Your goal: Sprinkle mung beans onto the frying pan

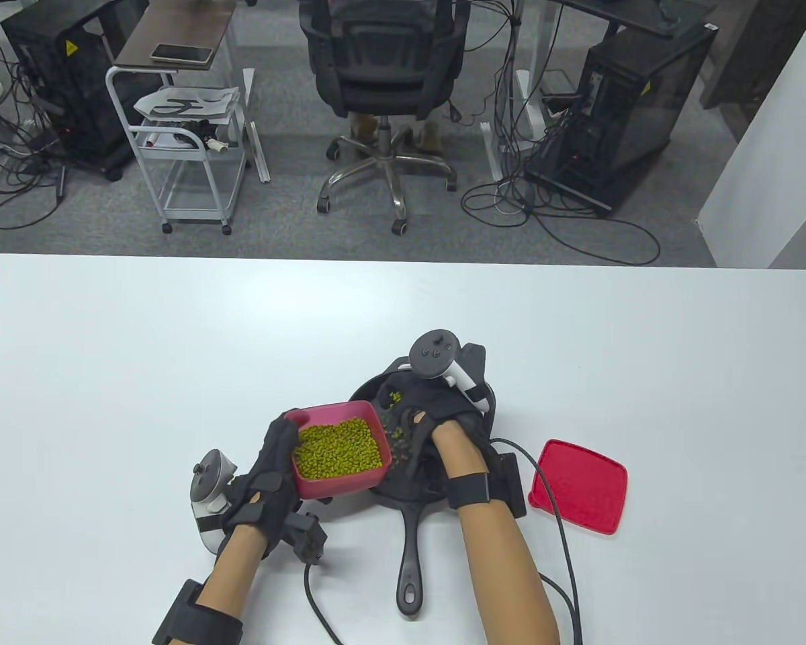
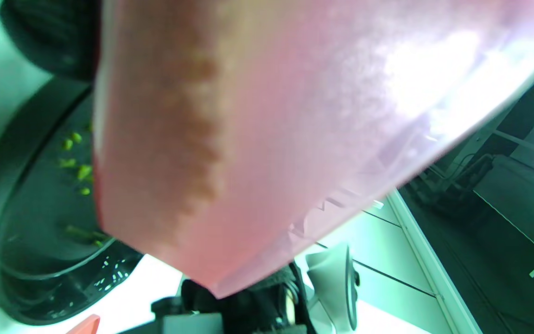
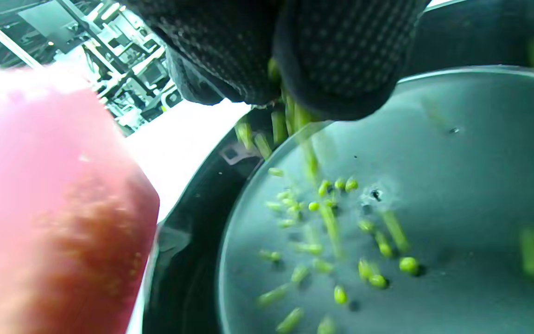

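We are gripping the red tub (image 1: 339, 447) of mung beans (image 1: 339, 451) in our left hand (image 1: 262, 487), tilted over the black frying pan's (image 1: 410, 480) left rim; our right hand (image 1: 443, 420), fingers (image 3: 336, 60) bunched, is dropping beans into the smooth round pan; the flat ribbed red lid (image 1: 577, 485) is lying right; cables are trailing near the white table (image 1: 174, 336).

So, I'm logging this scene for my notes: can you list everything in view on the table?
Frying pan: one, black, table centre, handle toward the person.
Mung beans: many, green, most in the tub, some scattered in the pan.
Tub: one, pink-red, held at the pan's left edge.
Lid: one, red, flat on the table right of the pan.
Left hand: black glove, grips the tub.
Right hand: black glove, over the pan, beans falling from its fingers.
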Demonstrator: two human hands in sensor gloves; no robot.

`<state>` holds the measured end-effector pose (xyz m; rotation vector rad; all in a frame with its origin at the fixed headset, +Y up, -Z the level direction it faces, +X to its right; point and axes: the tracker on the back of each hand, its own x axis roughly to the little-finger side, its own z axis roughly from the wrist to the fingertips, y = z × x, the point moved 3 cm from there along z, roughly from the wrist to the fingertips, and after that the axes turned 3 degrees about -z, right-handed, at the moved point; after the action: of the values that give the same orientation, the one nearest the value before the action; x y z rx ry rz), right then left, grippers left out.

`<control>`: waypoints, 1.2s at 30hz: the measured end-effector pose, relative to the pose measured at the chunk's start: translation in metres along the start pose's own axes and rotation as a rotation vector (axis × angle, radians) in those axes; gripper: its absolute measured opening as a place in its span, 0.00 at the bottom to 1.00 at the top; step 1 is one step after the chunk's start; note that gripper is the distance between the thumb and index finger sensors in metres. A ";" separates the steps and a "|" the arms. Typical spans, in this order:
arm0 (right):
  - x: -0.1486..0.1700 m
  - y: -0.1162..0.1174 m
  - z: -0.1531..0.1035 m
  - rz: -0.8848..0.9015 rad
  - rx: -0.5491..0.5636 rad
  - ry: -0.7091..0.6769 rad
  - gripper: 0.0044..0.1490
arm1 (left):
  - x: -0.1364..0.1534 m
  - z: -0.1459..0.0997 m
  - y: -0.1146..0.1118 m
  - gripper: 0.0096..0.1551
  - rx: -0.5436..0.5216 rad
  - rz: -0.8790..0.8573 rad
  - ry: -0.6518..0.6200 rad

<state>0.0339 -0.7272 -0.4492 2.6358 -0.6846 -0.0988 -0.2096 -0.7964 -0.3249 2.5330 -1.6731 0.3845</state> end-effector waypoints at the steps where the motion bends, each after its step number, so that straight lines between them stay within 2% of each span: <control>1: 0.001 0.000 0.003 -0.011 0.013 0.004 0.22 | 0.000 0.000 0.000 0.47 -0.001 -0.003 0.000; 4: 0.006 -0.004 0.010 -0.062 0.082 0.033 0.22 | -0.001 -0.001 0.001 0.47 -0.001 -0.002 -0.001; 13: 0.020 -0.014 0.014 -0.195 0.105 0.093 0.22 | -0.004 0.000 0.004 0.48 -0.004 -0.012 -0.002; 18: 0.027 -0.016 -0.001 -0.200 0.041 0.075 0.21 | -0.004 0.000 0.005 0.48 -0.003 -0.007 0.001; 23: 0.023 -0.003 -0.015 -0.230 -0.049 0.028 0.22 | -0.004 0.001 0.005 0.48 0.002 0.007 -0.003; 29: 0.013 0.013 -0.024 -0.153 -0.202 -0.026 0.27 | -0.005 -0.002 0.006 0.48 0.008 0.008 -0.010; 36: 0.005 -0.002 -0.033 -0.098 -0.185 -0.041 0.31 | -0.004 -0.002 0.005 0.48 0.013 0.009 -0.010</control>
<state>0.0451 -0.7158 -0.4197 2.4946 -0.5317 -0.2340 -0.2160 -0.7943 -0.3247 2.5421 -1.6912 0.3847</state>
